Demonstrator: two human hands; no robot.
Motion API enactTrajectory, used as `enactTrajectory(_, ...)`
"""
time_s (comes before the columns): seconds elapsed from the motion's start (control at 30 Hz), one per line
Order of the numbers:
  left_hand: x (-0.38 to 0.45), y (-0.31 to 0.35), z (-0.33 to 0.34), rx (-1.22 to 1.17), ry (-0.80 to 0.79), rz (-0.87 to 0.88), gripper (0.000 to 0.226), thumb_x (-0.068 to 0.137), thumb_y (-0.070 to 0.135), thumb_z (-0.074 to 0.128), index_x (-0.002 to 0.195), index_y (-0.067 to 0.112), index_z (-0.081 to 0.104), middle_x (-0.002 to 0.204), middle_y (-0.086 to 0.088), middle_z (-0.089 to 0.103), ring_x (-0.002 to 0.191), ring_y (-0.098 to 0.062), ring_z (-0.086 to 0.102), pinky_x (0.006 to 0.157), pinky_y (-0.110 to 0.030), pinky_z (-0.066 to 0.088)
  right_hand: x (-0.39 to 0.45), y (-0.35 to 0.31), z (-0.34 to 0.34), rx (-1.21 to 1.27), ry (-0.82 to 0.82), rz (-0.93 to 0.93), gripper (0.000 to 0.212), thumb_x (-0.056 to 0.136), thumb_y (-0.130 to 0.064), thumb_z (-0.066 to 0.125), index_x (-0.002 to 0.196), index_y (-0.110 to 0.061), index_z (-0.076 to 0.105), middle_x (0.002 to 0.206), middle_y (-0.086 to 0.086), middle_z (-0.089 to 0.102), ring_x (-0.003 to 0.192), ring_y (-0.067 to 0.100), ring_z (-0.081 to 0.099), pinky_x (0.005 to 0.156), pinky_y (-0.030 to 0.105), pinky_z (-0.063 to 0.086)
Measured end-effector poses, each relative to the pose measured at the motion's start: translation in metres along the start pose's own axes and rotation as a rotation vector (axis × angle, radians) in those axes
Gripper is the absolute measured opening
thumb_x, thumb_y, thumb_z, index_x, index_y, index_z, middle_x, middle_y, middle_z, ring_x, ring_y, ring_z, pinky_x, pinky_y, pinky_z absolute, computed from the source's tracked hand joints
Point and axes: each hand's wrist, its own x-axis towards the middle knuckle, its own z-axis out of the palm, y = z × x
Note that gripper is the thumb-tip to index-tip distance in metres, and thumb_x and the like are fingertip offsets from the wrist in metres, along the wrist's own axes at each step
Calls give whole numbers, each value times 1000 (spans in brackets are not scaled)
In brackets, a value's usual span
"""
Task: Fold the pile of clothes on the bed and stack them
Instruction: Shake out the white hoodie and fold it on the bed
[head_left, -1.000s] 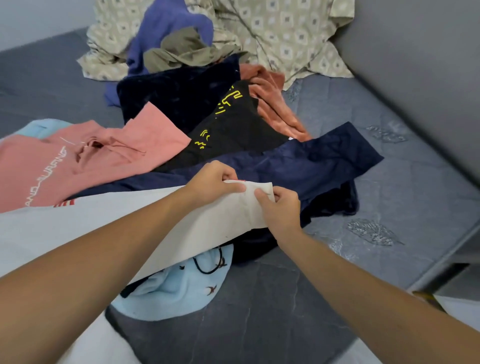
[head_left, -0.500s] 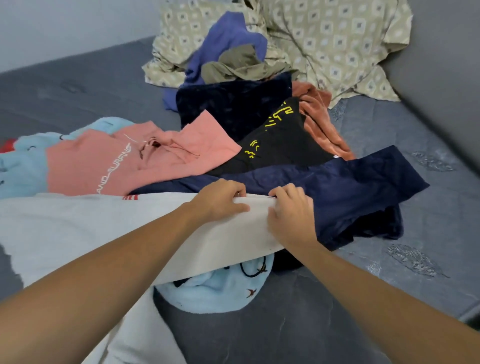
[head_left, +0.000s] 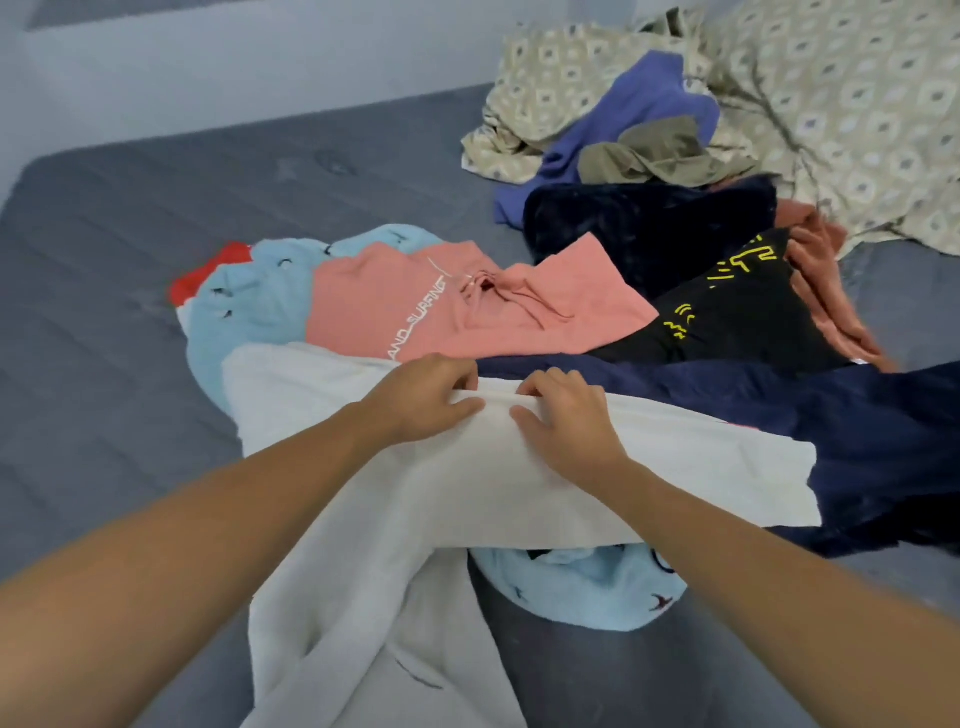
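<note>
A white garment (head_left: 691, 467) lies across the near part of the clothes pile on the bed. My left hand (head_left: 423, 397) and my right hand (head_left: 563, 415) sit side by side on its far folded edge, fingers curled over the fold and gripping it. Behind the hands lie a pink hoodie (head_left: 426, 306), a navy garment (head_left: 852, 431) and a black shirt with yellow marks (head_left: 737, 317). A light blue garment (head_left: 587, 587) sticks out from under the white one.
Farther back are a dark navy piece (head_left: 639, 223), a rust-orange garment (head_left: 826, 275), a purple garment (head_left: 623, 114), an olive one (head_left: 660, 156) and a patterned beige sheet (head_left: 841, 104). Grey mattress (head_left: 119, 260) stretches to the left. A wall runs along the far side.
Both hands carried the white garment's edge away from me and laid it down on the pile; the right side of the garment is now spread flat. The view swung left.
</note>
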Motion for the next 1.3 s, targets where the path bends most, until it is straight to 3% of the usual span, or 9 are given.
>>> enactTrajectory(0.27,-37,-105,-11,178,-96,-131,17,104,35,53,108,23,64,110,7,66,112,-26,53,96,-42,42,31,-51,31,-182,-20,-96,19,103,-33,58,94,-16,59,90,-2,54,89,27,53,72,40,24)
enactTrajectory(0.4,-33,-123,-9,95,88,-172,29,107,32,53,78,29,47,72,16,46,101,-31,53,87,-43,38,38,-47,33,-86,74,-55,15,103,-17,56,90,-11,57,88,4,58,77,30,50,69,38,21)
enactTrajectory(0.53,-8,-120,-5,115,260,-158,17,102,35,60,93,21,63,78,14,50,102,-30,52,83,-41,34,47,-38,36,-75,147,1,17,102,-13,59,87,-11,51,86,7,58,66,30,41,68,39,26)
enactTrajectory(0.7,-17,-122,31,143,308,-265,51,89,31,73,136,23,57,131,-6,48,125,-30,45,97,-43,39,49,-31,49,-352,122,-8,14,90,-15,66,97,-12,53,96,8,54,87,33,50,73,44,33)
enactTrajectory(0.83,-62,-123,61,41,403,-390,73,90,27,71,156,20,41,158,-13,34,144,-34,34,112,-48,38,48,-49,49,-437,172,-238,48,66,0,58,112,-14,58,116,7,52,102,31,48,85,42,33)
enactTrajectory(0.93,-100,-117,85,-5,412,-414,75,94,22,69,161,15,36,166,-16,29,149,-37,31,117,-51,35,29,-78,65,-285,100,-382,54,75,-4,47,126,-12,62,134,10,57,120,34,53,106,43,37)
enactTrajectory(1.03,-130,-107,106,-14,414,-376,70,98,21,66,160,13,37,168,-15,27,153,-36,28,123,-51,31,3,-96,93,-268,-131,-432,54,90,-11,51,144,-10,57,157,14,47,146,34,42,124,49,26)
enactTrajectory(1.13,-155,-105,123,-1,424,-374,70,98,24,67,160,13,37,168,-14,27,153,-33,28,124,-48,30,-7,-92,112,-410,-299,-402,56,102,-25,44,158,-15,40,170,11,26,158,29,22,129,45,9)
enactTrajectory(1.3,-214,-115,153,15,396,-403,79,94,29,68,163,17,32,170,-10,22,155,-32,26,123,-49,33,-29,-99,128,-436,-270,-358,60,103,-23,42,161,-14,33,172,13,19,159,31,16,129,47,8)
